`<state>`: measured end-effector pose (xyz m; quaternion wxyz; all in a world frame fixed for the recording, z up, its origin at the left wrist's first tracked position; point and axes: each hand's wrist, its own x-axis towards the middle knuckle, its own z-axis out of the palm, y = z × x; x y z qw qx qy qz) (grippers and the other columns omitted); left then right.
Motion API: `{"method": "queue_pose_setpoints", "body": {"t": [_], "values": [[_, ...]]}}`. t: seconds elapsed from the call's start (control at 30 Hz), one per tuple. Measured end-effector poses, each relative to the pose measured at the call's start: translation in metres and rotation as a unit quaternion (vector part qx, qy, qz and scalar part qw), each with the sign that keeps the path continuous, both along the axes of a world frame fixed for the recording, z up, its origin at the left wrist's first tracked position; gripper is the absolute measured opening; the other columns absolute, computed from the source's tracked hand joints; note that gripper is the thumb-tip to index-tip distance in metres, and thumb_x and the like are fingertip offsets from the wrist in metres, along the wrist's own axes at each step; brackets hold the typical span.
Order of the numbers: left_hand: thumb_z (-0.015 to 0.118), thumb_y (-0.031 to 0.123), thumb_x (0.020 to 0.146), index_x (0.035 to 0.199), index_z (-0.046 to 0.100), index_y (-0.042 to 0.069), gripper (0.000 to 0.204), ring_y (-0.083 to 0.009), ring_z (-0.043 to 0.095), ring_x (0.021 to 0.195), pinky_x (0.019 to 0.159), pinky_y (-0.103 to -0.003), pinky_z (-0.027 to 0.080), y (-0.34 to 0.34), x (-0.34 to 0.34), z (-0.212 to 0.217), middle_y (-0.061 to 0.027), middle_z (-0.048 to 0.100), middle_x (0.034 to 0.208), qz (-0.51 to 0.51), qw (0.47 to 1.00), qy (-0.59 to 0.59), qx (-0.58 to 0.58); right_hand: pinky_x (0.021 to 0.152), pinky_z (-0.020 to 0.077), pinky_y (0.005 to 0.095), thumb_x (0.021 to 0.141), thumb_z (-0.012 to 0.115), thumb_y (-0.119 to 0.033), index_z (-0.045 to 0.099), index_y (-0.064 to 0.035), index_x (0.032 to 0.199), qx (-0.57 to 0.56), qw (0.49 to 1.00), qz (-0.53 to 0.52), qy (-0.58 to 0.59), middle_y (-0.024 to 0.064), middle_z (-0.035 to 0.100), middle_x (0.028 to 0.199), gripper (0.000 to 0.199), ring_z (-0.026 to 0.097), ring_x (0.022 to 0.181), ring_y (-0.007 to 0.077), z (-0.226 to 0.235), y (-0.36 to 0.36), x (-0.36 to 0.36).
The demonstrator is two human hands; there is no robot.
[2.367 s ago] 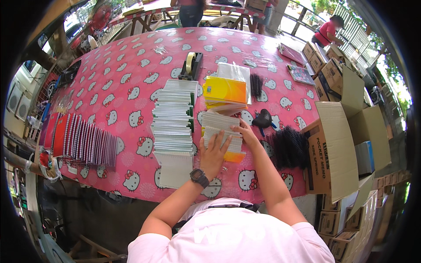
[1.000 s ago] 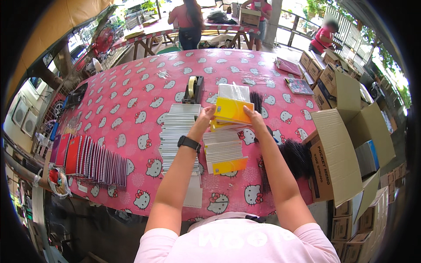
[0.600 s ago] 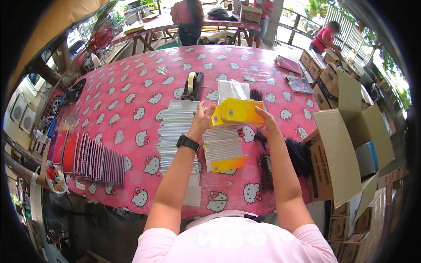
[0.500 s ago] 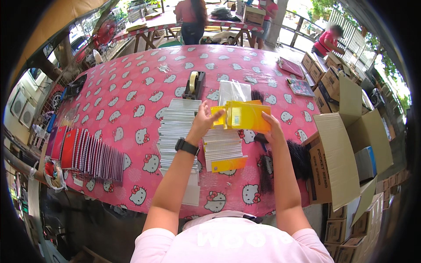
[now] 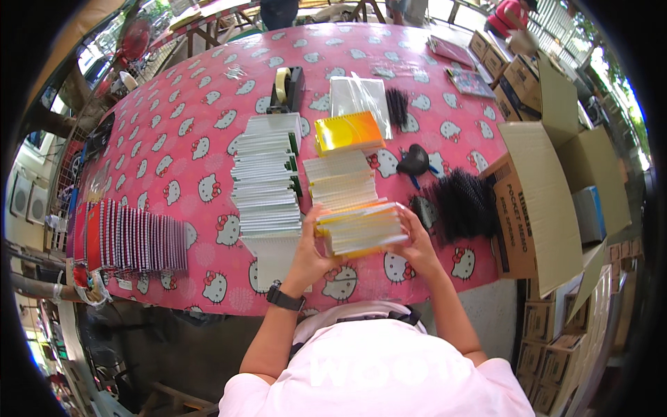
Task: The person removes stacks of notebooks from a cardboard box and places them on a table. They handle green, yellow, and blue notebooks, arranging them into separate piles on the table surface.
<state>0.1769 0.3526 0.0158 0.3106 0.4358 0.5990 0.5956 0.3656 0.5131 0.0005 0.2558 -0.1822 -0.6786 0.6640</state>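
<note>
A thick bundle of small yellow-covered memo pads (image 5: pixel 363 229) is gripped at its two ends, my left hand (image 5: pixel 314 249) on one side and my right hand (image 5: pixel 417 249) on the other. The bundle is slightly blurred, its white page edges toward me. Just beyond it runs a row of stacked white pads (image 5: pixel 340 177), with a yellow-orange pad (image 5: pixel 349 132) lying at the far end. To the left of my left hand is a longer row of white page stacks (image 5: pixel 267 177). Pliers with a black head and blue handles (image 5: pixel 415 161) lie beyond my right hand.
Black plastic spiral coils (image 5: pixel 462 205) heap beside an open cardboard box (image 5: pixel 521 208) at right. A tape dispenser (image 5: pixel 286 90) and clear plastic sleeves (image 5: pixel 358 101) sit farther back. Red-covered spiral notebooks (image 5: pixel 139 236) line up at left. A person in pink (image 5: pixel 508 19) stands at far right.
Both hands have come nearer to me, from the yellow covers at the row's far end to a bundle at its near end. A yellow-orange pad now lies at the far end. The view has tilted down.
</note>
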Motion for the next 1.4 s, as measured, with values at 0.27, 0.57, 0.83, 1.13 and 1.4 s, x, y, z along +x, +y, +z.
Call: {"method": "queue_pose_setpoints", "body": {"t": [0.27, 0.57, 0.83, 1.13, 1.4], "values": [[0.074, 0.002, 0.06, 0.142, 0.01, 0.008, 0.105, -0.0299, 0.023, 0.133, 0.106, -0.038, 0.026, 0.003, 0.014, -0.014, -0.023, 0.012, 0.145, 0.113, 0.99, 0.084, -0.026, 0.108, 0.0181, 0.0336, 0.057, 0.083, -0.021, 0.005, -0.0021, 0.142, 0.002, 0.999, -0.01, -0.034, 0.0175, 0.02, 0.145, 0.117, 0.019, 0.134, 0.0235, -0.051, 0.003, -0.023], [0.078, 0.014, 0.055, 0.141, 0.019, 0.008, 0.105, -0.0306, 0.009, 0.138, 0.108, -0.049, 0.009, 0.006, 0.023, 0.012, -0.0205, 0.01, 0.147, 0.038, 0.881, 0.442, -0.164, 0.11, 0.0104, 0.0387, 0.054, 0.084, -0.026, 0.003, -0.0044, 0.143, 0.216, 0.973, -0.047, -0.061, 0.0155, 0.008, 0.148, 0.122, 0.007, 0.138, 0.0255, -0.011, -0.006, -0.036], [0.076, 0.017, 0.06, 0.141, 0.024, 0.014, 0.096, -0.0253, 0.012, 0.138, 0.106, -0.056, 0.003, 0.011, 0.012, -0.005, -0.0115, 0.016, 0.148, 0.029, 0.816, 0.546, -0.186, 0.106, 0.0073, 0.0502, 0.058, 0.078, -0.024, 0.021, -0.0098, 0.139, 0.505, 0.819, -0.005, -0.272, 0.0119, 0.014, 0.147, 0.1, 0.006, 0.137, 0.0287, 0.02, -0.02, -0.037], [0.075, 0.026, 0.061, 0.141, 0.025, 0.015, 0.095, -0.0281, 0.019, 0.135, 0.103, -0.06, 0.014, 0.007, 0.009, -0.001, -0.0124, 0.019, 0.147, 0.002, 0.793, 0.57, -0.215, 0.093, 0.0272, 0.0452, 0.055, 0.079, -0.027, 0.049, -0.009, 0.113, 0.485, 0.792, 0.13, -0.347, 0.0073, 0.05, 0.108, 0.067, 0.04, 0.112, 0.0235, -0.008, -0.065, -0.004], [0.072, 0.048, 0.064, 0.138, 0.03, 0.013, 0.092, -0.0292, 0.017, 0.136, 0.103, -0.06, 0.01, -0.002, 0.004, 0.032, -0.0125, 0.02, 0.146, -0.012, 0.87, 0.471, -0.144, 0.086, 0.0319, 0.0388, 0.055, 0.075, -0.022, 0.057, -0.009, 0.097, 0.519, 0.77, 0.146, -0.343, 0.0069, 0.053, 0.097, 0.047, 0.045, 0.1, 0.0236, -0.005, -0.05, -0.013]]}}
